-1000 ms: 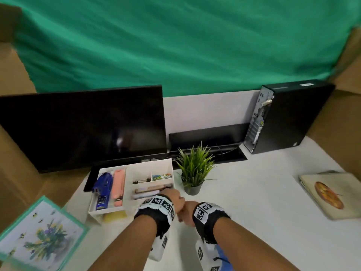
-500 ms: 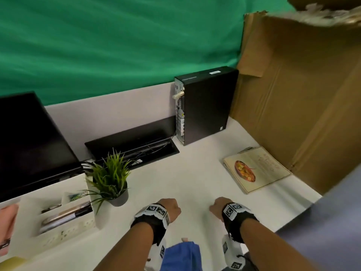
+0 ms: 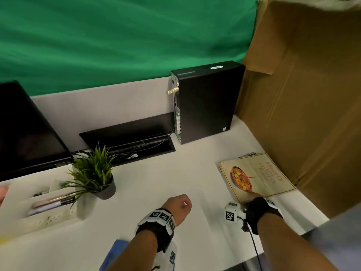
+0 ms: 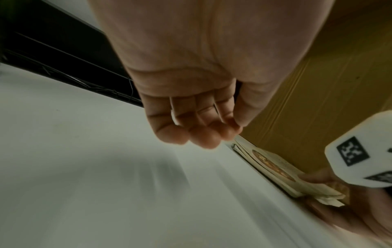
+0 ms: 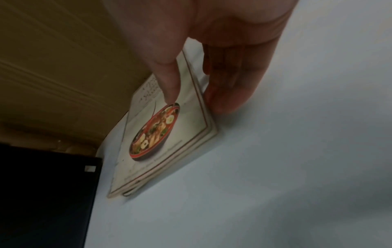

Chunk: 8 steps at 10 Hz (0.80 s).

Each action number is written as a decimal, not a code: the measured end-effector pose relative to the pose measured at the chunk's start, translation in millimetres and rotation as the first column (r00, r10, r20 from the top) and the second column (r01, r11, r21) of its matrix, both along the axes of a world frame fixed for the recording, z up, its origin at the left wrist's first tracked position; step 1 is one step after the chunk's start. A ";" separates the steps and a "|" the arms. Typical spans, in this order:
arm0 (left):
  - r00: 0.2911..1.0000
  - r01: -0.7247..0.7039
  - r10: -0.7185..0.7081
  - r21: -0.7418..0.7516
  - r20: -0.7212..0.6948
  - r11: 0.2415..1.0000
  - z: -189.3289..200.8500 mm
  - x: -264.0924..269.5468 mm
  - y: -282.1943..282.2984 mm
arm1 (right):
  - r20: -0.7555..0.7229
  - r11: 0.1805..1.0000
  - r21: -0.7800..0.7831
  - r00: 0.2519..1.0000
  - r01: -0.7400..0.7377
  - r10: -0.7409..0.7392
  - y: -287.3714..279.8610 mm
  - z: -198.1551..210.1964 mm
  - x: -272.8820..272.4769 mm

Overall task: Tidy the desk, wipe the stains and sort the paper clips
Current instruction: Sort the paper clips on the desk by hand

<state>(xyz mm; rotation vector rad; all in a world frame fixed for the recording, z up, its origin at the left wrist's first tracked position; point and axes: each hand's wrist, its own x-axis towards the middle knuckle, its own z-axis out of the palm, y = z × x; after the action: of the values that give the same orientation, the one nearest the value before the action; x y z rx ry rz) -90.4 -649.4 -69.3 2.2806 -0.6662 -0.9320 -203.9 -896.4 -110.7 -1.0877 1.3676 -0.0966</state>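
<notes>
Pinching cookbook [image 5: 163, 139] near corner, right hand [image 5: 224, 55]; spiral edge [image 3: 246, 154] far.

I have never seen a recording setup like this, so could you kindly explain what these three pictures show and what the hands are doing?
No robot here: a person wears three cameras. The head view looks down at a white desk; each wrist view looks along one hand. On the desk stand a potted plant, a black computer and a white organiser tray. The right hand pinches the near edge of a recipe booklet, thumb on top and fingers at its edge. The left hand hovers with curled fingers and holds nothing.
</notes>
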 end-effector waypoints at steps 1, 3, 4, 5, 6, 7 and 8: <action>0.999 -0.043 0.043 0.016 -0.005 0.999 0.5 2.7 9.7 | -0.022 0.994 -0.105 0.999 0.029 -0.032 1.0 -12.3 1.8; 0.992 -0.128 0.128 0.011 -0.016 0.992 -0.6 17.1 36.4 | 0.328 0.888 -0.017 0.841 0.460 -0.430 10.3 -0.7 19.7; 0.983 -0.182 0.182 -0.002 -0.038 0.983 -2.8 25.9 50.1 | 0.420 0.906 -0.001 0.822 0.424 -0.384 31.4 1.1 24.5; 0.957 -0.275 0.269 -0.038 -0.105 0.961 -6.0 33.2 66.0 | 0.438 0.956 -0.058 0.868 0.287 -0.234 51.3 4.2 33.4; 0.893 -0.431 0.413 -0.075 -0.182 0.899 -10.0 40.8 82.8 | 0.333 0.981 -0.191 0.942 0.029 0.037 78.3 9.5 47.7; 0.805 -0.565 0.529 -0.072 -0.270 0.822 -12.9 46.2 98.1 | 0.237 0.935 -0.255 0.922 -0.246 0.307 107.2 13.7 68.5; 0.716 -0.659 0.609 -0.040 -0.342 0.751 -19.1 52.6 113.5 | 0.154 0.833 -0.261 0.830 -0.489 0.536 137.1 13.1 89.7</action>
<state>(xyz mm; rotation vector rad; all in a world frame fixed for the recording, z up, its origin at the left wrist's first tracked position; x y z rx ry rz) -37.8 -535.9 -88.4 1.9324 0.1955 -0.8141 -114.1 -759.2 -97.6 -1.5489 0.8366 0.0367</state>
